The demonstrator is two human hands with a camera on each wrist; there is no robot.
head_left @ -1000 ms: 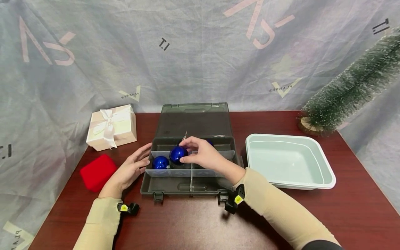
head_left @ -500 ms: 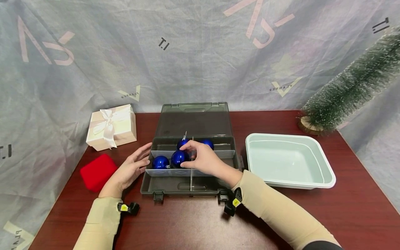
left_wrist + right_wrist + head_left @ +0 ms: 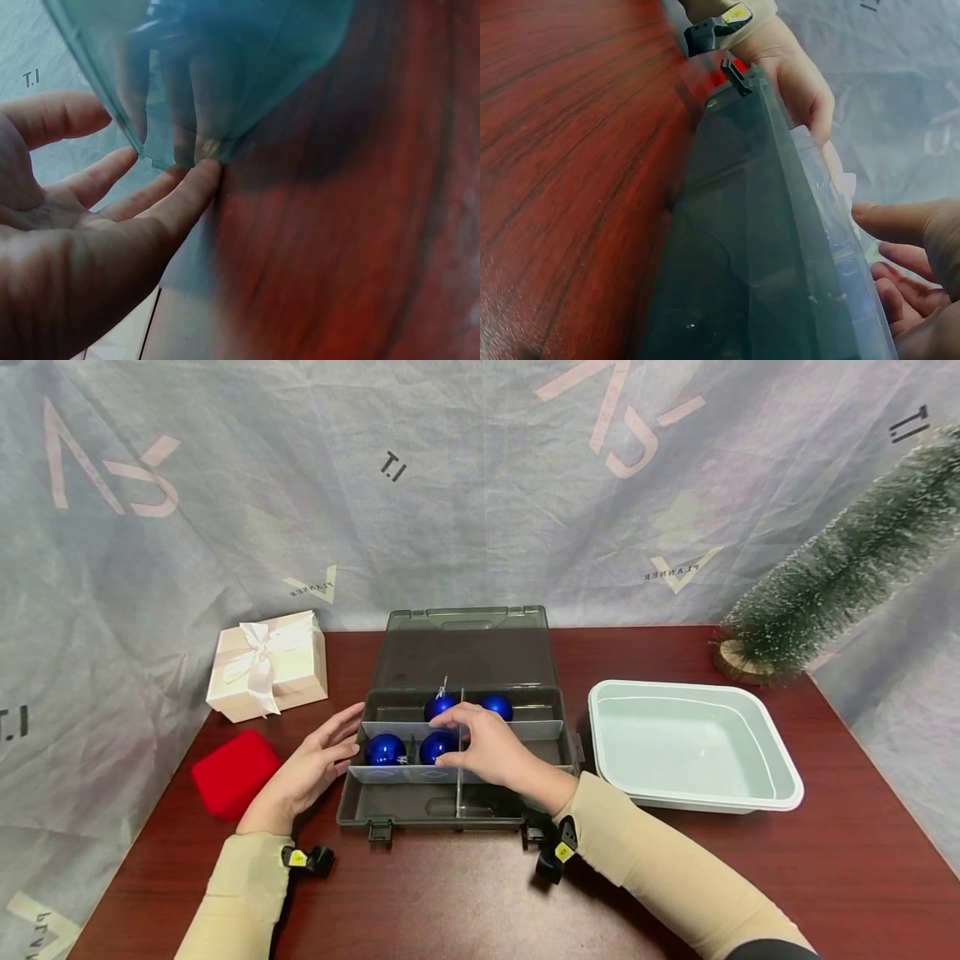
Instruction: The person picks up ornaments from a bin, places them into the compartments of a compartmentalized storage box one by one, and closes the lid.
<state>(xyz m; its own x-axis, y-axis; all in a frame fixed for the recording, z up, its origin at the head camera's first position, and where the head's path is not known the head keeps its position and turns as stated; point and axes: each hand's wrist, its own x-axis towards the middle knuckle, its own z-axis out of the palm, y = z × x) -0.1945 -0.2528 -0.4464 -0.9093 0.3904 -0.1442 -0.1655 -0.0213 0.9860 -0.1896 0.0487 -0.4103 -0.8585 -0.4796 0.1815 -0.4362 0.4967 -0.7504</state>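
With right hand (image 3: 487,747), curves thumb and fingers about a blue ball (image 3: 432,747); can't tell whether gripping or letting go, as can't see contact clearly in head or right wrist view; see that ball low under the fingertips, inside the grey box (image 3: 405,797), between long dividers (image 3: 420,774); a second ago, was raised higher in the pinch; since then lowered, tucked closer under the palm; read as set-down nearly finished for this ball, with only the release in doubt; just left of those fingertips, find a second blue ball (image 3: 386,750) in the same row, unmoved; beyond the right hand, find a capped blue ball (image 3: 440,708) with silver hanger (image 3: 443,687) upright, plus a rear blue ball (image 3: 497,707); both now less covered by the hand than a second ago; farther beyond, see lid (image 3: 465,660) swung back; with left hand (image 3: 311,768), touches the box's outer side, with fingers stretched, wrapped round nothing; looks like steadying; unchanged; just beside left hand, see red box (image 3: 236,774); beyond it, ribboned gift box (image 3: 266,668); right of right hand, pale basin (image 3: 690,727); farther out, frosted tree (image 3: 855,552); beneath both hands, reddish table (image 3: 450,893).
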